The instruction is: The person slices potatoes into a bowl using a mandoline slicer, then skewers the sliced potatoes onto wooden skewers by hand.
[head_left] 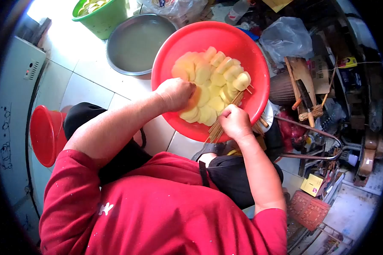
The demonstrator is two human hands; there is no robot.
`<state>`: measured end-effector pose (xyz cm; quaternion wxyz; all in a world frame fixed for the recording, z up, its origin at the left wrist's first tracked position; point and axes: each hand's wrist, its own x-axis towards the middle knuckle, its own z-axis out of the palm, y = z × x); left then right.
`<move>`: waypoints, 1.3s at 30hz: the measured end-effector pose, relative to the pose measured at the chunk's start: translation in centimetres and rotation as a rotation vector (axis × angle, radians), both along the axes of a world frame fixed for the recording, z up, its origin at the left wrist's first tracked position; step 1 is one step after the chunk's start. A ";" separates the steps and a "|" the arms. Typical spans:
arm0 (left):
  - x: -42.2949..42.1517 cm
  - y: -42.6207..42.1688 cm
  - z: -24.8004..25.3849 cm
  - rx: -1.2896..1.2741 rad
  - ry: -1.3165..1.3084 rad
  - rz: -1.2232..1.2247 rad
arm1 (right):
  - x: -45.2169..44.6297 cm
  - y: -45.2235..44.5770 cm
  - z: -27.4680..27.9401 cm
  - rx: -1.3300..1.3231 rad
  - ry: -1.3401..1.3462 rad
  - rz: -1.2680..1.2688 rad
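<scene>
A wide red basin (166, 55) sits in front of me, with many round pale-yellow slices (203, 95), which look like potato, spread inside it. Toward its right side lie skewered slices (232, 70) in rows, thin stick ends poking out near the rim. Over the basin's left part is my left hand (178, 94), fingers curled in among the slices; what they pinch is hidden. My right hand (235, 122) is closed around a bundle of bamboo skewers (217, 131) at the near right rim, the sticks slanting across the edge.
A grey metal bowl (138, 46) of cloudy water stands beyond the basin at left, beside a green bucket (104, 21) holding more slices. A red bucket (44, 136) is by my left knee. To the right are a knife (304, 95), a plastic bag (287, 40) and a metal frame (323, 131).
</scene>
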<state>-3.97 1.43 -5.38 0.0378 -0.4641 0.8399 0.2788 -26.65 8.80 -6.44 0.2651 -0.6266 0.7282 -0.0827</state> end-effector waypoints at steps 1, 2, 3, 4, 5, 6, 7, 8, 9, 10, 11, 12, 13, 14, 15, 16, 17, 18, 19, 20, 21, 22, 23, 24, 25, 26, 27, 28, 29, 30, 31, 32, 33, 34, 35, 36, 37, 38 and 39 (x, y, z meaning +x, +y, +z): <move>0.2 -0.1 0.1 0.009 0.054 -0.003 | -0.3 0.0 -0.2 0.002 -0.002 0.001; 0.2 -0.1 0.1 0.010 0.052 -0.001 | -0.7 0.1 -0.3 0.080 -0.171 -0.121; 0.3 -0.2 0.0 0.013 0.075 -0.026 | -0.9 0.2 -0.4 0.159 -0.339 -0.244; 0.3 -0.3 0.0 0.016 0.097 -0.050 | -0.6 0.3 0.9 0.235 -0.478 -0.301; 0.4 -0.4 0.0 0.018 0.097 -0.050 | -0.4 0.5 1.9 0.237 -0.478 -0.301; 0.6 -0.6 0.1 0.051 0.189 -0.039 | -0.5 0.7 2.9 0.266 -0.607 -0.304; 0.7 -0.9 0.2 0.083 0.281 -0.028 | -0.5 0.9 3.9 0.293 -0.736 -0.307; 0.9 -1.2 0.3 0.088 0.325 -0.016 | -0.5 1.2 4.7 0.311 -0.774 -0.315; 0.8 -1.7 0.1 0.088 0.324 -0.016 | -0.9 1.6 5.1 0.311 -0.776 -0.315; 0.7 -2.1 -0.3 0.281 0.451 0.150 | -1.5 2.1 5.5 0.329 -0.822 -0.296; 0.5 -2.1 0.6 0.473 0.575 0.320 | -1.8 2.6 5.9 0.347 -0.869 -0.274; 0.3 -2.2 1.6 0.514 0.596 0.437 | -1.7 3.3 6.7 0.342 -0.913 -0.284; 0.2 -2.2 1.4 0.511 0.592 0.442 | -1.7 4.1 7.5 0.347 -0.935 -0.272; 0.1 -2.2 0.9 0.631 0.775 0.580 | -1.3 4.8 8.4 0.314 -0.961 -0.221; 0.1 -2.2 0.6 0.747 0.959 0.719 | -0.8 5.6 8.8 0.280 -0.988 -0.168; 0.1 -1.9 1.2 0.781 1.025 0.782 | -0.4 6.3 8.6 0.252 -1.010 -0.136; 0.0 -1.8 1.1 0.776 1.017 0.787 | 0.0 6.8 8.2 0.237 -1.030 -0.102; -0.1 -1.6 1.0 0.798 1.070 0.837 | 0.8 7.0 7.8 0.216 -1.044 -0.070; -0.2 -1.6 0.9 0.822 1.124 0.886 | 1.5 7.1 7.6 0.196 -1.056 -0.040; -0.3 -1.5 1.0 0.820 1.117 0.890 | 1.6 6.9 6.7 0.113 -0.909 0.096; -0.4 -1.4 1.1 0.822 1.125 0.896 | 1.9 6.7 6.8 0.125 -0.837 0.128; -0.5 -1.4 1.1 0.826 1.133 0.902 | 1.9 6.8 6.2 0.133 -0.892 0.148; -0.7 -1.4 1.0 0.827 1.128 0.905 | 1.9 6.9 5.6 0.141 -0.947 0.168; -0.8 -1.4 0.8 0.796 1.147 0.932 | 1.8 6.9 5.5 0.143 -0.950 0.167; -0.9 -1.5 0.7 0.764 1.168 0.959 | 1.7 6.7 5.5 0.155 -0.928 0.173; -1.0 -1.6 0.7 0.764 1.166 0.961 | 1.6 6.7 5.5 0.166 -0.906 0.179; -0.8 -1.7 0.6 0.762 1.173 0.959 | 1.6 6.7 5.4 0.165 -0.907 0.180; -0.8 -1.9 0.6 0.762 1.179 0.958 | 1.6 6.8 5.2 0.195 -0.931 0.152; -0.7 -2.1 0.6 0.761 1.177 0.959 | 1.5 6.8 5.1 0.224 -0.954 0.124; -0.7 -2.3 0.5 0.751 1.222 0.963 | 1.5 6.8 5.1 0.224 -0.956 0.124; -0.7 -2.3 0.6 0.741 1.267 0.969 | 1.4 6.9 5.1 0.227 -0.996 0.124; -0.6 -2.4 0.7 0.741 1.267 0.970 | 1.4 6.9 5.2 0.230 -1.036 0.124; -0.5 -2.4 1.0 0.746 1.274 0.956 | 1.3 6.9 5.3 0.232 -1.037 0.124; -0.4 -2.4 1.1 0.752 1.284 0.941 | 1.3 6.8 5.4 0.269 -1.087 0.093; -0.3 -2.5 1.1 0.751 1.285 0.941 | 1.2 6.7 5.7 0.306 -1.137 0.062; -0.2 -2.6 1.1 0.747 1.290 0.941 | 1.1 6.5 6.1 0.345 -1.172 0.053; -0.1 -2.6 1.1 0.741 1.295 0.942 | 1.0 6.5 6.1 0.347 -1.171 0.057; 0.1 -2.6 1.2 0.737 1.298 0.945 | 1.0 6.4 6.1 0.359 -1.223 0.042; 0.2 -2.5 1.3 0.726 1.321 0.943 | 1.0 6.4 6.1 0.372 -1.275 0.026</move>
